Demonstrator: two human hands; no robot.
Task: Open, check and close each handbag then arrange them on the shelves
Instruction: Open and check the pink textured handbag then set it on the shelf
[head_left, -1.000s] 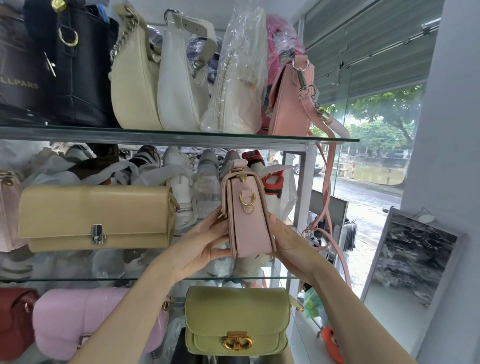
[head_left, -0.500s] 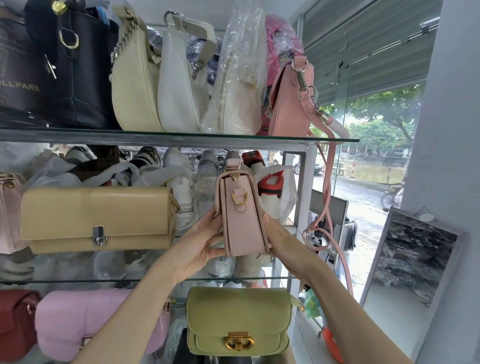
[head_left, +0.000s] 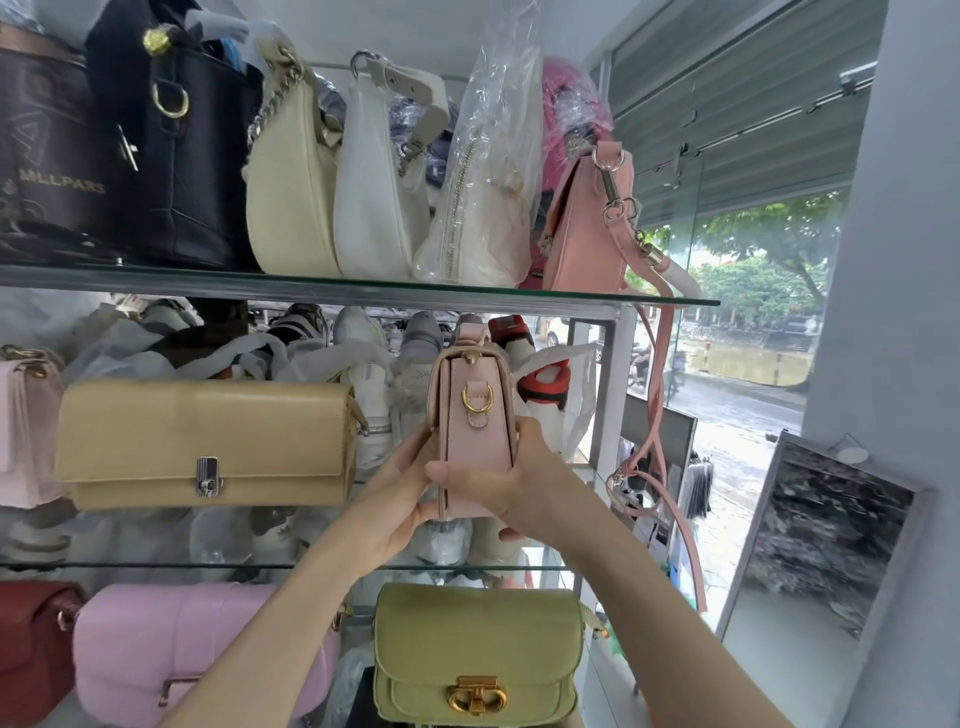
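I have the pale pink handbag (head_left: 475, 441) clasped between both hands, end-on to me, upright, its long axis running away toward the shelf's back; my left hand (head_left: 400, 488) cups the flap side, my right hand (head_left: 514, 483) wraps the other with its thumb across the end; it hangs above the middle glass shelf (head_left: 156, 565), right of the beige clutch (head_left: 208, 441); I judge a quarter turn is needed before setting it down.

Both forearms raised, converging. Left hand (head_left: 397, 499) cupped, palm inward; right hand (head_left: 511, 483) opposite, thumb forward, fingers curled.
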